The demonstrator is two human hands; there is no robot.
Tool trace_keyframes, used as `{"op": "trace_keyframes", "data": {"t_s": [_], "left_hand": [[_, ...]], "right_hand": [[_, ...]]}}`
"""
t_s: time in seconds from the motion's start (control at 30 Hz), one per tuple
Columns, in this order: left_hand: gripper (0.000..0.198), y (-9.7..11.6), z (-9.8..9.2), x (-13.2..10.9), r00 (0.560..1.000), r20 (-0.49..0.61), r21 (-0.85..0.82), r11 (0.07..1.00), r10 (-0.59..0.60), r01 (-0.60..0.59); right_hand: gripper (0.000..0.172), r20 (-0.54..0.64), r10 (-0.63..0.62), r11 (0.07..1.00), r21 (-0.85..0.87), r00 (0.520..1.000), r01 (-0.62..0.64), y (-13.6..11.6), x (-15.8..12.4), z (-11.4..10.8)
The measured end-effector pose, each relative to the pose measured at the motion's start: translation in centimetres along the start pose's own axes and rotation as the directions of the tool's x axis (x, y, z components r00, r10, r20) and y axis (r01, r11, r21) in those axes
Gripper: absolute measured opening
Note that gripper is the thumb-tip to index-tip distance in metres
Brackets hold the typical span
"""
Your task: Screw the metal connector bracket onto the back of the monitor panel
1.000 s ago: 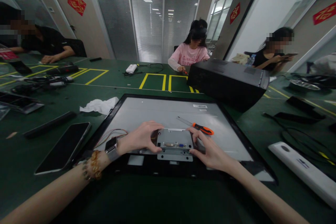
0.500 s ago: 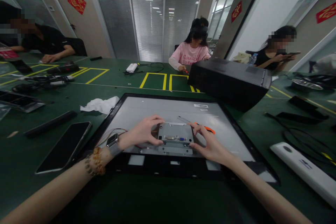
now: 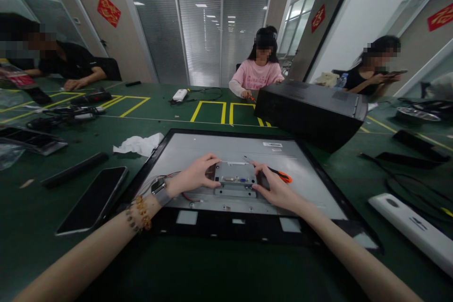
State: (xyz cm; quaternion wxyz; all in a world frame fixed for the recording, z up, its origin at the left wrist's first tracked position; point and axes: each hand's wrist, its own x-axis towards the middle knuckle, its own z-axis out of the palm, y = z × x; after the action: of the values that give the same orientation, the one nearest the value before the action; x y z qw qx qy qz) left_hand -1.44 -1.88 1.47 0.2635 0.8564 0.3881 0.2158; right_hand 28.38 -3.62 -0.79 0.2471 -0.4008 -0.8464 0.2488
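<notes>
A monitor panel point(image 3: 304, 174) lies face down on the green table, its grey metal back showing inside a black bezel. A small grey metal board cover point(image 3: 235, 179) with two ports rests on the back near the front edge. My left hand point(image 3: 196, 174) grips its left side, fingers curled over the top. My right hand point(image 3: 274, 188) grips its right side. An orange-handled screwdriver point(image 3: 279, 175) lies on the panel just beyond my right hand. Thin red wires point(image 3: 184, 196) run out from under my left hand.
A black phone point(image 3: 94, 198) and a black bar point(image 3: 74, 169) lie to the left, with crumpled white tissue point(image 3: 138, 144) behind. A black monitor housing point(image 3: 311, 108) stands at the back right; a white bar point(image 3: 412, 229) lies at the right. Three other people sit around the table.
Both hands have slid the metal cover away from me, further up the panel's back. My right hand now partly hides the screwdriver's handle.
</notes>
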Motion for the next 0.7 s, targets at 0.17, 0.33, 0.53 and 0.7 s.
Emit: {"op": "trace_keyframes", "data": {"t_s": [0.17,0.33,0.53,0.7], "left_hand": [[0.052,-0.1,0.3,0.6,1.0,0.002,0.007,1.0,-0.016,0.016],[0.054,-0.1,0.4,0.8,1.0,-0.009,0.047,0.999,-0.023,0.023],[0.065,-0.4,0.6,0.2,0.999,-0.014,0.137,0.989,-0.051,0.053],[0.066,-0.6,1.0,-0.5,0.997,0.001,0.207,0.976,-0.072,0.07]], "right_hand": [[0.019,-0.006,0.008,1.0,-0.017,1.0,-0.008,1.0,0.2,0.0],[0.021,-0.046,0.012,1.0,-0.005,0.999,-0.012,1.7,0.5,-0.1],[0.045,-0.082,-0.005,1.0,0.011,0.997,0.006,2.3,0.5,0.1],[0.055,-0.095,-0.027,0.999,-0.039,0.995,0.023,2.6,0.2,0.3]]}}
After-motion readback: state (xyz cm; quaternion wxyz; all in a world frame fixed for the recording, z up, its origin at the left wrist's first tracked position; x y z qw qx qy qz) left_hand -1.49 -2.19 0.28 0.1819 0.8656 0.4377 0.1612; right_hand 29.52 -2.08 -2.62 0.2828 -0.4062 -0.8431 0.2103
